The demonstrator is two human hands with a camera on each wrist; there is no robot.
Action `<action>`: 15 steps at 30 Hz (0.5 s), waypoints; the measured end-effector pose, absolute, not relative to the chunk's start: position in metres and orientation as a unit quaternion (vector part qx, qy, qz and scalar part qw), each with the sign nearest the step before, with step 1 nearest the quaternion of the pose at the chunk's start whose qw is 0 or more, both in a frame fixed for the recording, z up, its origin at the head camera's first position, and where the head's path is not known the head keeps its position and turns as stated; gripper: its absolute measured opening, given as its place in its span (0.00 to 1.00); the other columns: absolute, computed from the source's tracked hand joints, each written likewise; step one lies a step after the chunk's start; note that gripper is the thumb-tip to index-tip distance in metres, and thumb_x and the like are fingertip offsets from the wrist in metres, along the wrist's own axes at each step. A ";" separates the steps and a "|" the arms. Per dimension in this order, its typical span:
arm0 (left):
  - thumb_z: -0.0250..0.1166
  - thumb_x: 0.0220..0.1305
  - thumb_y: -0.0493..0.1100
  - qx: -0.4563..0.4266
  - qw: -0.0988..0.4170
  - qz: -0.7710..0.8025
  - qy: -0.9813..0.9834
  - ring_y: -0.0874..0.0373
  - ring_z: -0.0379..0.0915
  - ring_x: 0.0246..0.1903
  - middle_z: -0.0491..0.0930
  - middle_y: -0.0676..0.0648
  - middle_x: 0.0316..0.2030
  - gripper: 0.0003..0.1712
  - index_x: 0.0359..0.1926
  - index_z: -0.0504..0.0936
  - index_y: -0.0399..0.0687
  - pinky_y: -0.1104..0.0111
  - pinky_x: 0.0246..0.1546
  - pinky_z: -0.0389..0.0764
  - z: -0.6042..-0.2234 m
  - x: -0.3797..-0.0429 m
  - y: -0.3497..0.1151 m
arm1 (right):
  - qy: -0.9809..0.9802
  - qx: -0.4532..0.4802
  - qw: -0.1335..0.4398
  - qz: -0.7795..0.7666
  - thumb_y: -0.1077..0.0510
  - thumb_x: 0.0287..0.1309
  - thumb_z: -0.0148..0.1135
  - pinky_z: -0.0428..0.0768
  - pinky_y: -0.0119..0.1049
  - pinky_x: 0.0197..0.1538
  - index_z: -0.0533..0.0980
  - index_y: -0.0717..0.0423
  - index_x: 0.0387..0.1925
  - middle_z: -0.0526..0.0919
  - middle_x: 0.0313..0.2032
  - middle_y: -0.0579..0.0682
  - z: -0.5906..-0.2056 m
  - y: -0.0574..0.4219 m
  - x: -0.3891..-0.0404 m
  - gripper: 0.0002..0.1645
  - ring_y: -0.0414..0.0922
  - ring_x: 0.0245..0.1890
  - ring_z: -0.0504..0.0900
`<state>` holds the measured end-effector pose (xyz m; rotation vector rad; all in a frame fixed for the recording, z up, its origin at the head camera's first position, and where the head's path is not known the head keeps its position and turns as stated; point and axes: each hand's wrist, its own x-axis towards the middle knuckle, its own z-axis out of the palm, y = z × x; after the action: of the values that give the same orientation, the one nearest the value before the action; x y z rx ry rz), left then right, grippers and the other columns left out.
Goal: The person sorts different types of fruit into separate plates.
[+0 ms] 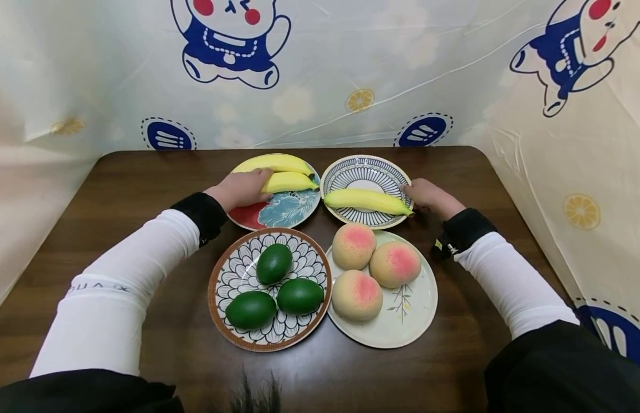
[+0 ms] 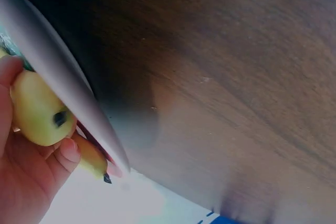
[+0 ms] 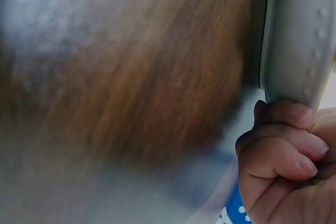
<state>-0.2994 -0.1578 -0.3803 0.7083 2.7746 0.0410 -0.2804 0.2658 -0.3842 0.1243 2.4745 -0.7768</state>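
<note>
My left hand [image 1: 245, 188] grips the nearer yellow banana [image 1: 291, 182] on a red and blue plate [image 1: 291, 209]. A second banana [image 1: 270, 163] lies just behind it on the same plate. In the left wrist view, fingers and thumb curl round the banana [image 2: 39, 109], its dark-tipped end facing the camera. At the right, my right hand [image 1: 430, 195] pinches the rim of a blue-and-white patterned plate [image 1: 362, 167], on which one banana [image 1: 366, 199] lies. Curled fingers [image 3: 281, 156] meet that plate's pale outer edge [image 3: 294, 35] in the right wrist view.
Nearer me, a brown-rimmed plate [image 1: 217, 312] holds three dark green oval fruits [image 1: 250, 310]. Beside it, a pale plate [image 1: 413, 321] bears three peaches [image 1: 357, 295]. All four plates stand close together on the dark wooden table [image 1: 160, 321]. A printed curtain [image 1: 320, 74] surrounds the table's back and sides.
</note>
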 end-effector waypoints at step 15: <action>0.59 0.75 0.50 0.261 0.094 0.007 0.961 0.43 0.76 0.44 0.76 0.32 0.53 0.38 0.73 0.57 0.31 0.48 0.56 0.83 -0.367 -0.290 -0.167 | 0.915 0.041 0.270 -0.296 0.49 0.81 0.36 0.67 0.32 0.26 0.68 0.65 0.44 0.68 0.19 0.46 -0.382 0.266 -0.276 0.22 0.42 0.18 0.66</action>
<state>-0.2897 -0.1671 -0.3666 0.7736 2.8504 0.0213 -0.2763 0.2664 -0.3817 0.1109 2.4669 -0.7981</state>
